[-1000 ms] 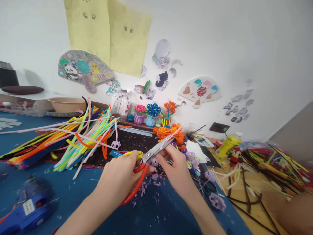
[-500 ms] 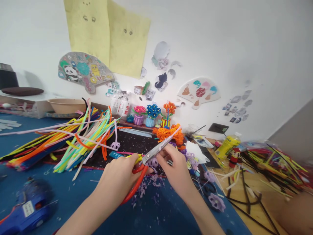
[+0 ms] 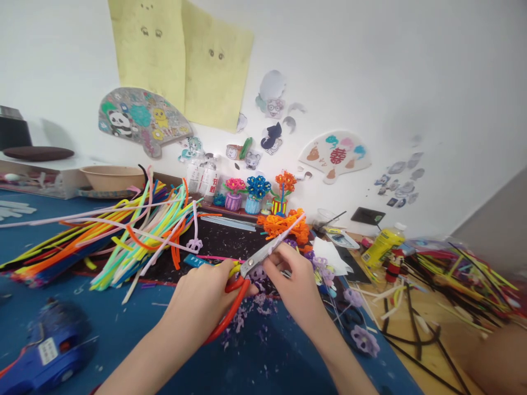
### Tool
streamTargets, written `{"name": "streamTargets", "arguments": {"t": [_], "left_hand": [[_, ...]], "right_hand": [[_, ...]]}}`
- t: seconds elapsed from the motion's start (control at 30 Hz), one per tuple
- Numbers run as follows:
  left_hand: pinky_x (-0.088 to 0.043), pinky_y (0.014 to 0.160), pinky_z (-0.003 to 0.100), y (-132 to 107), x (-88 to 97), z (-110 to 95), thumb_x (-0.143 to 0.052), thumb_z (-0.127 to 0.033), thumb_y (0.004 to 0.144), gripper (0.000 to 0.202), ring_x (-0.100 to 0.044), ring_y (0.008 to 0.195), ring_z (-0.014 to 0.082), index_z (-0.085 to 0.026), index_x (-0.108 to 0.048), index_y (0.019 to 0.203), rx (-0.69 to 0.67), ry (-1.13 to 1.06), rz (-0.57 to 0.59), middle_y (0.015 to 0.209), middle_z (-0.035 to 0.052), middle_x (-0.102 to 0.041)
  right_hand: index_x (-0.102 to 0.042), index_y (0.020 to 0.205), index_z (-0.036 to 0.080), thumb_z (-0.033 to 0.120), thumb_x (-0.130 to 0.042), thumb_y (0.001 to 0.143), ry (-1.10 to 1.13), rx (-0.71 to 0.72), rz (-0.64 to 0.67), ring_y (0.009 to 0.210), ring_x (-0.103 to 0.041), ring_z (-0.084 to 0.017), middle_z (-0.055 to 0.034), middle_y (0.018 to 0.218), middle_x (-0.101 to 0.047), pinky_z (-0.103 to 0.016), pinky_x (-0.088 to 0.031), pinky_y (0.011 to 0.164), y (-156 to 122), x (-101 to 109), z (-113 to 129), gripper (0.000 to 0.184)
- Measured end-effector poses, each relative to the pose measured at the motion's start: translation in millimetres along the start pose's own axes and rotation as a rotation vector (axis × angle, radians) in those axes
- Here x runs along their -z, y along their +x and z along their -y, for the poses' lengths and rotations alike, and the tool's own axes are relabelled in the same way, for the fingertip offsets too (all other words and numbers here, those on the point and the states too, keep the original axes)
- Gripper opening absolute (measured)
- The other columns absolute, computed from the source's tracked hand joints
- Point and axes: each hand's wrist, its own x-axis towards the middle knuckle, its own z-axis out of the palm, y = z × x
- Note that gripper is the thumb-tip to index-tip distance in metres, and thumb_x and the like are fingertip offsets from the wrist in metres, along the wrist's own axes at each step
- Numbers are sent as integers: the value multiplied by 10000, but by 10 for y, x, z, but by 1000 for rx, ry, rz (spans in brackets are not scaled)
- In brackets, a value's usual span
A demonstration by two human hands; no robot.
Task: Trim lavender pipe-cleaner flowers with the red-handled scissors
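- White wall [image 3: 349, 66] behind, blue worktop [image 3: 234, 373] below, with scissors [image 3: 249, 264] held over its middle.
- Far left of the scissors and nearer the viewer, a blue glue gun [image 3: 51, 351] lies on the worktop.
- Left of the scissors and farther back, a tan bowl [image 3: 113, 176] stands near the wall.
- In front of that bowl, also left of the scissors, spreads a heap of coloured pipe cleaners [image 3: 123, 233].
- At the scissors' red handles, the left hand [image 3: 203, 289] is wrapped round them, blades pointing up and right.
- Behind the scissors, three small potted flowers [image 3: 252, 203] stand in a row: pink, blue, orange.
- Below the scissors, lilac clippings [image 3: 256, 308] are scattered.
- Along the scissors' blades runs a lilac strip [image 3: 295, 223], in front of an orange pile [image 3: 274, 224].
- Right of the scissors' pivot, the right hand [image 3: 294, 277] pinches the strip's lower end.
- Farther right of the scissors: a lilac flower [image 3: 365, 341], then a yellow bottle [image 3: 382, 247] farther back.
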Motion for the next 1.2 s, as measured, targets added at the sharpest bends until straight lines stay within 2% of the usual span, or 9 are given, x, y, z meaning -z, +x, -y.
{"name": "streamTargets", "arguments": {"t": [0.2, 0.47, 0.67, 0.93, 1.2], "left_hand": [[-473, 585, 376, -17, 10, -21, -411, -539, 851, 327, -686, 765, 349, -227, -510, 843, 34, 10, 9, 788, 62, -714], [-493, 609, 407, 0, 13, -41, -357, -527, 876, 344, -689, 777, 360, -222, -516, 873, 37, 34, 9, 788, 81, -717], [-475, 597, 392, -13, 37, -16, -379, -531, 868, 347, -683, 785, 361, -227, -546, 881, 40, 49, 6, 795, 73, -718], [-417, 576, 343, -6, 23, -1, -358, -541, 872, 388, -683, 788, 344, -251, -598, 965, 40, 27, -12, 801, 66, -725], [-353, 547, 299, -5, -5, 25, -317, -612, 858, 461, -679, 777, 318, -263, -619, 850, 65, -10, -24, 776, 64, -723]], "right_hand": [[-513, 697, 186, 143, -502, 826, -28, 12, 31, 569, -451, -118, 36, 631, -477, -221, -347, 517, -21, -24, 16, 136], [-557, 755, 183, 120, -489, 817, -42, 44, 73, 631, -495, -134, 20, 691, -501, -232, -372, 554, -43, -75, -2, 112], [-493, 697, 194, 110, -498, 808, -116, 61, 42, 597, -465, -124, 32, 669, -469, -229, -353, 547, -40, -88, -29, 140], [-503, 720, 203, 123, -509, 819, -204, 82, -2, 616, -485, -130, 24, 709, -507, -233, -347, 569, -54, -88, -14, 127], [-472, 670, 197, 150, -529, 798, -215, 42, -23, 589, -481, -127, 26, 672, -495, -231, -346, 554, -50, -104, -30, 148]]}}
